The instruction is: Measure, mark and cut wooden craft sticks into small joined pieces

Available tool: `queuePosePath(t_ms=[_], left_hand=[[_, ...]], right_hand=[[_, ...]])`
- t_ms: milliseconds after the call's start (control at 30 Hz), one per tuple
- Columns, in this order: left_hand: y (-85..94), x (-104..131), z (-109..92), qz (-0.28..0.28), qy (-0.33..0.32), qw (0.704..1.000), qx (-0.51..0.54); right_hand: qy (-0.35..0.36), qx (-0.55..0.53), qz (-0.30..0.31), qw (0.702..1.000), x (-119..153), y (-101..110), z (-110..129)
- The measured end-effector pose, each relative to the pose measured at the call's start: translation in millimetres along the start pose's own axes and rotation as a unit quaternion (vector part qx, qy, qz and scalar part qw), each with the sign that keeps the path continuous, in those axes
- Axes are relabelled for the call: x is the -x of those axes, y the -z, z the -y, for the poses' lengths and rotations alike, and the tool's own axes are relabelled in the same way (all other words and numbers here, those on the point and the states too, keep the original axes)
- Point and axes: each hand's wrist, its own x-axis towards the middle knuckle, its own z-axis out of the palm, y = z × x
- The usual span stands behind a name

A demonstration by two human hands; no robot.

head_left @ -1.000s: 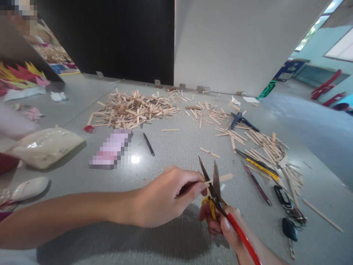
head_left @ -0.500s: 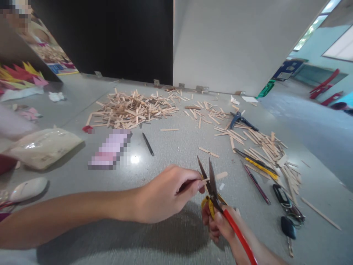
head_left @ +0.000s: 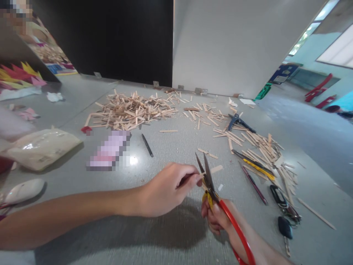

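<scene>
My left hand [head_left: 162, 189] reaches in from the left, thumb and forefinger pinching a flat wooden stick [head_left: 217, 169]. The stick's pale rounded end appears beyond the scissor blades. In my right hand [head_left: 220, 219] are red-handled scissors [head_left: 211, 186], with a yellow part by the fingers. The blades point away from me, a little apart, and cross the stick close to my left fingertips. Whether they press on it I cannot tell. Just past the blades lies a notched wooden stick [head_left: 207, 153] on the grey table [head_left: 171, 143].
A heap of short wooden sticks [head_left: 132, 110] lies at the back; more sticks [head_left: 266, 147] spread rightward. Blue pliers [head_left: 234, 121], a yellow cutter [head_left: 259, 168], a pen [head_left: 254, 184] and keys [head_left: 285, 227] are at right. A phone-like pink slab [head_left: 109, 149], plastic bag [head_left: 45, 147] and mouse [head_left: 26, 190] are left.
The scissor blades have drawn somewhat closer together. Both hands, with the stick and scissors, have shifted slightly up and left in the view.
</scene>
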Motion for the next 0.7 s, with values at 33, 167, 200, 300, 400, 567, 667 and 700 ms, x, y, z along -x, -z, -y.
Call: queuePosePath(t_ms=[33,167,200,300,400,567,667,700], left_hand=[[0.4,-1.0,0.4,-0.011,0.002,1.000,-0.001],[2.6,-5.5,4.7,-0.071,0.011,0.997,0.007],[3.2,-6.3,6.1,-0.082,0.015,0.996,0.015],[5.1,-8.1,9.3,-0.091,0.028,0.995,0.027],[7.0,-10.0,11.1,-0.077,0.035,0.996,0.015],[8.1,-14.4,13.2,-0.076,0.040,0.996,-0.006],[7.2,-16.3,14.1,-0.051,0.055,0.997,-0.018],[6.7,-16.9,14.4,-0.037,0.063,0.997,-0.022]], right_hand=[[0.007,0.037,-0.007,0.999,-0.8,2.3,4.6],[0.028,0.208,-0.073,0.975,-10.3,22.9,32.1],[0.025,0.252,-0.091,0.963,-14.7,30.6,39.5],[0.016,0.393,-0.165,0.905,-31.0,55.6,55.4],[-0.020,0.496,-0.237,0.835,-46.6,75.9,58.2],[-0.070,0.548,-0.295,0.780,-56.9,92.0,52.7],[-0.085,0.586,-0.302,0.747,-56.4,97.2,49.9],[-0.084,0.595,-0.300,0.741,-56.1,98.7,48.4]])
